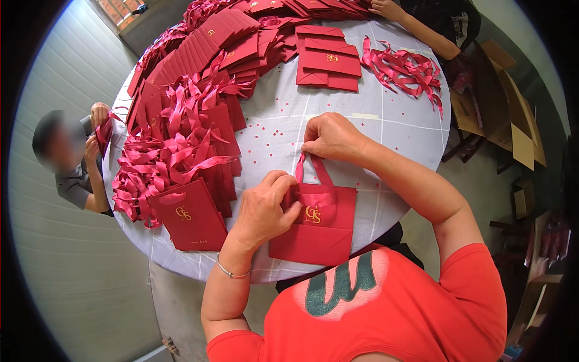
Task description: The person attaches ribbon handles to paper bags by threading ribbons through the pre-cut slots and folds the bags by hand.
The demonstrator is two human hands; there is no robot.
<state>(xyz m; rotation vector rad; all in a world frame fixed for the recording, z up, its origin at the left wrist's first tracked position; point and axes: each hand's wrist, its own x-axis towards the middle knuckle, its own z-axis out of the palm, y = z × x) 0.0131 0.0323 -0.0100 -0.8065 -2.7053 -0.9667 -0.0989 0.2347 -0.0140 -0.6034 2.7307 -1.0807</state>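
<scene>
A flat red paper gift bag (325,241) with a gold emblem lies at the near edge of the round table, in front of me. Its pink ribbon handle (322,172) rises from the top edge in a loop. My right hand (330,137) is closed, pinching the upper end of that loop between thumb and fingers. At the bag's upper left corner, my left hand (265,208) is closed with thumb and fingertips on the lower part of the ribbon; the exact grip is partly hidden.
Rows of red bags with ribbons (175,163) cover the table's left and far side. A stack of flat bags (329,60) and loose ribbons (407,69) lie farther off. Other people's hands (96,130) work at the left and far right. Cardboard boxes (506,108) stand at right.
</scene>
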